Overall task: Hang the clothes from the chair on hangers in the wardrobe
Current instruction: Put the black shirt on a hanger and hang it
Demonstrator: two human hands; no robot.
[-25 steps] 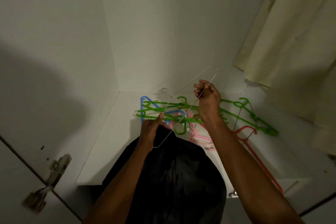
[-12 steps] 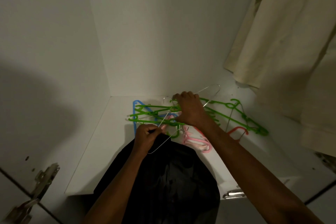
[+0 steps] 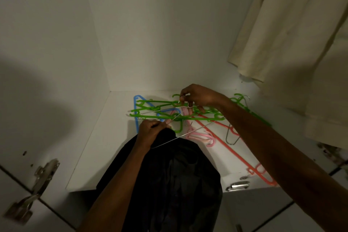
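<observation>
Here, inside the wardrobe (image 3: 150, 24), both hands work over a white shelf (image 3: 105, 137) strewn with hangers. The left hand (image 3: 150, 132) is clenched around the top of a black garment (image 3: 169, 184), bunching the cloth at its upper end; the rest of the garment hangs down from that grip, draped over the shelf's front edge between the two forearms. The same hand also pinches one wire of a thin metal hanger (image 3: 188, 133), whose lower bar slants from just beside the left wrist up toward the right.

The right hand (image 3: 199, 96) reaches farther in, its fingertips pinching the neck of the metal hanger near the hook, just above the pile on the shelf.

Beneath the hands lie several green plastic hangers (image 3: 156, 117), tangled together, with a blue hanger (image 3: 137, 103) under their left end. A pink hanger (image 3: 203, 136) lies just in front of them, and a long red hanger (image 3: 239, 156) runs diagonally toward the shelf's front right corner. A second metal hanger (image 3: 232, 137) rests beside the right forearm.

A cream garment (image 3: 293, 34) hangs at the upper right. A metal door hinge (image 3: 37, 184) sits on the wardrobe's left frame, and a metal fitting (image 3: 238, 186) shows on the shelf's front edge.
</observation>
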